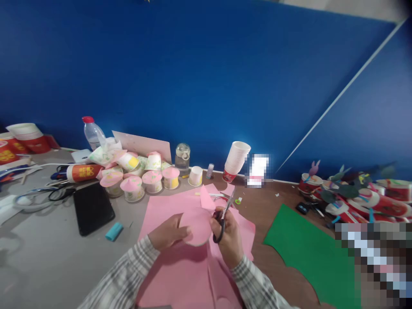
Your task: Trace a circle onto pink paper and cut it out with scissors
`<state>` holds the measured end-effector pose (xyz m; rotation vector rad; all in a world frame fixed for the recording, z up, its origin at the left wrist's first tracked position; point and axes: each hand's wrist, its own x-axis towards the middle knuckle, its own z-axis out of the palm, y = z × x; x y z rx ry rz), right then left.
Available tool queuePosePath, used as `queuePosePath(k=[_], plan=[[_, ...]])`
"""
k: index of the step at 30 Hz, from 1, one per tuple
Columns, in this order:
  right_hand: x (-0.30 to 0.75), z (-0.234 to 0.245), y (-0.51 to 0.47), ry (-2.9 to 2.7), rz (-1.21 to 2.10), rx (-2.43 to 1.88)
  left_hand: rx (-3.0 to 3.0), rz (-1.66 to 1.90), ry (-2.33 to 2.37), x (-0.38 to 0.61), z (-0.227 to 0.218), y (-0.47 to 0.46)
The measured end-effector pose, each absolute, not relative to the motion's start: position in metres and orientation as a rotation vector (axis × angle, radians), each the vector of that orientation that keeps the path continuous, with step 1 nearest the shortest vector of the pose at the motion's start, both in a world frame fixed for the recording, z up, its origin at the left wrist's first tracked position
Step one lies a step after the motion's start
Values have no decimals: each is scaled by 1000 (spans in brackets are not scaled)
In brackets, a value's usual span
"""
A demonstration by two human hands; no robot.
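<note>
My left hand (pixel 170 233) pinches the left side of a pink paper disc (pixel 197 226), thumb on top. My right hand (pixel 229 237) has a pair of scissors (pixel 222 224) with black handles in its grip, the blades pointing up and away. Its fingertips also come up against the disc's right edge. Under both hands lie large pink sheets of paper (pixel 174 274). A folded pink scrap (pixel 206 199) stands up just beyond the disc.
Small paper cups with pink cone tops (pixel 132 188) line the left back, near a black tablet (pixel 93 209). Stacked white cups (pixel 237 158) lean at the back. Green paper (pixel 309 253) and decorated red cups (pixel 370 201) occupy the right. A blue cap (pixel 113 231) lies left.
</note>
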<state>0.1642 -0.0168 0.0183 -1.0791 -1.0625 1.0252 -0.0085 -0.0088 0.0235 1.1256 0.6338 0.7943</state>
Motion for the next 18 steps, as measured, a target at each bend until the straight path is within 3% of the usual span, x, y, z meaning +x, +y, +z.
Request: queuePosePath(k=[9, 18], plan=[[123, 30, 1, -912, 913, -1065, 868, 1314, 705, 17, 10, -12], [113, 25, 4, -842, 974, -1085, 916, 1375, 810, 17, 5, -16]])
